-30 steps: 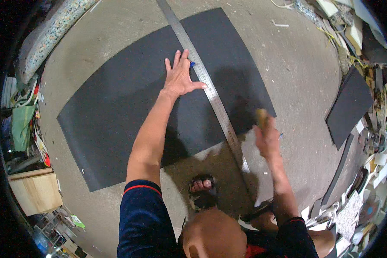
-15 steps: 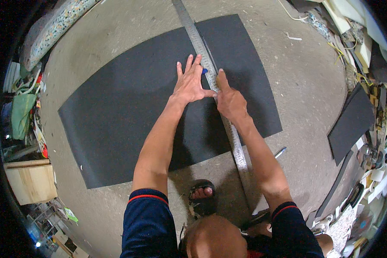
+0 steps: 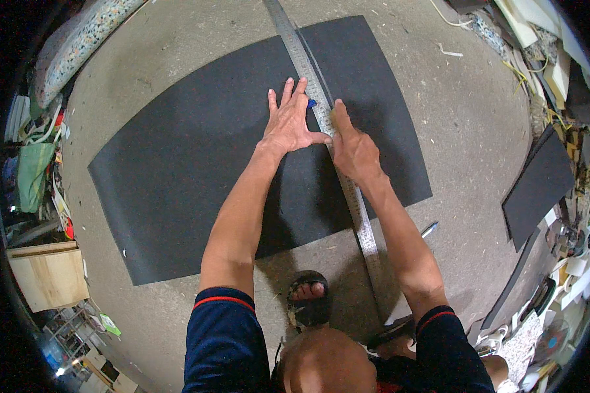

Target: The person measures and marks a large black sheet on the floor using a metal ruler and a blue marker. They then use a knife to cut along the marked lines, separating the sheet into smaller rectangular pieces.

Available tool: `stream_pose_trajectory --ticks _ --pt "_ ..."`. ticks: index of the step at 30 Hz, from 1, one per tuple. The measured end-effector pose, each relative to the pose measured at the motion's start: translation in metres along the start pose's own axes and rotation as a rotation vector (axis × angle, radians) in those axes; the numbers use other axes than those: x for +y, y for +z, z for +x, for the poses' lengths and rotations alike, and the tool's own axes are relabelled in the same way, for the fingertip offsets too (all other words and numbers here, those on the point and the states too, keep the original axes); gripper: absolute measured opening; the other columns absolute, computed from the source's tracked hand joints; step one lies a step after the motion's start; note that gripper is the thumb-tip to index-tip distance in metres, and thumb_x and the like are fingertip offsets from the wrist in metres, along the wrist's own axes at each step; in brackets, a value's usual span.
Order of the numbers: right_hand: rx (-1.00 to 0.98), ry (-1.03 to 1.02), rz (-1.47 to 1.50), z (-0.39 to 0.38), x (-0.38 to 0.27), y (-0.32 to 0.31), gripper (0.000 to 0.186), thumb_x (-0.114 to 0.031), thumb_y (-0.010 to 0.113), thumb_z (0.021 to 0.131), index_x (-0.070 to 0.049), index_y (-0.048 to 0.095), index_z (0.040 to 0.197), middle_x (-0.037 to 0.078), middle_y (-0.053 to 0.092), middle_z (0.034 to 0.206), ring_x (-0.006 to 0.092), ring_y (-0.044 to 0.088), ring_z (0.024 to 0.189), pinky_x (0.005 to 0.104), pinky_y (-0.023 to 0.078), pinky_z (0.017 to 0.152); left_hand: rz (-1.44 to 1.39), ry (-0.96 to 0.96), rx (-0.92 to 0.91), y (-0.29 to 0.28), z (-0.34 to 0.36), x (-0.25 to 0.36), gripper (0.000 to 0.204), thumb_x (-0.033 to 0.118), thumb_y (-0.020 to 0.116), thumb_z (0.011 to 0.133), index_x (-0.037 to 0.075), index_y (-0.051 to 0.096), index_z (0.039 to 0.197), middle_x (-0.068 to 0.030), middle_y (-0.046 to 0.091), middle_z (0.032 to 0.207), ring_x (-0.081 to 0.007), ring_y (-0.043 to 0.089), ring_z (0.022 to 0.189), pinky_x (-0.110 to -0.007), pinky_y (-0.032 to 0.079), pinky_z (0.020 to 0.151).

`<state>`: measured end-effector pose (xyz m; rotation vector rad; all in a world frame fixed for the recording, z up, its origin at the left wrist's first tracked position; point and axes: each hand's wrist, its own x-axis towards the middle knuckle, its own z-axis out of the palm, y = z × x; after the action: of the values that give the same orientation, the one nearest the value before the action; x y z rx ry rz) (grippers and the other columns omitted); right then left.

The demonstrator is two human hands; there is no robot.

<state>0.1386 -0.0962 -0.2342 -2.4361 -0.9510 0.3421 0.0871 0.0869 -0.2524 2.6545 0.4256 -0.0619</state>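
Note:
A long metal ruler [image 3: 368, 247] lies across a large black sheet [image 3: 190, 177] on the floor and runs past both of its long edges. Spread flat, my left hand [image 3: 287, 124] rests on the sheet, with its thumb and fingertips against the ruler. A small blue piece [image 3: 312, 103] shows beside those fingers. My right hand [image 3: 355, 152] is closed at the ruler's right edge, index finger pointing forward; what it grips is hidden beneath it. Beyond that hand, a thin line or gap runs in the sheet along the ruler.
A pen [image 3: 430, 228] lies on the floor right of the sheet. Smaller black sheets [image 3: 539, 187] and piled scraps line the right side. At left stand a wooden box [image 3: 48, 278] and a speckled foam roll [image 3: 78, 49]. My sandaled foot [image 3: 309, 296] is near the sheet's front edge.
My right hand has shifted very slightly along the ruler's edge. My left hand keeps its place on the ruler, and the whole view has moved a little.

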Motion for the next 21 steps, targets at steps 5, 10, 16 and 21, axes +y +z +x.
stream_pose_trajectory --ticks 5,10,16,21 --pt "-0.031 0.003 -0.009 0.005 0.004 0.0 0.076 -0.018 0.066 0.093 -0.013 0.027 0.158 0.024 0.071 0.087 0.0396 0.074 0.08 0.0496 0.059 0.067 0.01 0.005 0.019 0.003 0.001 0.001 0.135 0.064 0.092 0.05 0.0 0.031 0.153 -0.0146 0.022 0.167 -0.0336 0.012 0.156 -0.062 0.005 0.126" --pt "-0.111 0.07 -0.013 0.005 -0.002 -0.008 0.073 -0.013 0.061 0.094 -0.015 0.026 0.158 0.026 0.071 0.091 0.0447 0.071 0.083 0.0531 0.057 0.073 0.014 -0.002 0.006 0.001 0.0 0.002 0.133 0.065 0.092 0.051 0.0 0.033 0.151 -0.0148 0.022 0.167 -0.0338 0.012 0.156 -0.062 0.004 0.126" --pt "-0.066 0.002 0.006 0.004 0.008 -0.005 0.073 -0.016 0.062 0.094 -0.018 0.028 0.157 0.022 0.071 0.084 0.0413 0.073 0.079 0.0514 0.058 0.068 0.02 0.003 0.01 0.001 0.001 0.004 0.131 0.065 0.092 0.051 -0.001 0.036 0.149 -0.0149 0.023 0.167 -0.0341 0.012 0.156 -0.062 0.005 0.126" --pt "-0.057 -0.03 0.002 0.004 0.015 -0.003 0.071 -0.017 0.061 0.094 -0.018 0.028 0.157 0.023 0.071 0.082 0.0424 0.072 0.076 0.0533 0.057 0.069 0.003 0.023 0.042 0.004 0.001 -0.002 0.13 0.065 0.092 0.051 -0.001 0.037 0.148 -0.0154 0.023 0.166 -0.0356 0.013 0.156 -0.063 0.005 0.125"
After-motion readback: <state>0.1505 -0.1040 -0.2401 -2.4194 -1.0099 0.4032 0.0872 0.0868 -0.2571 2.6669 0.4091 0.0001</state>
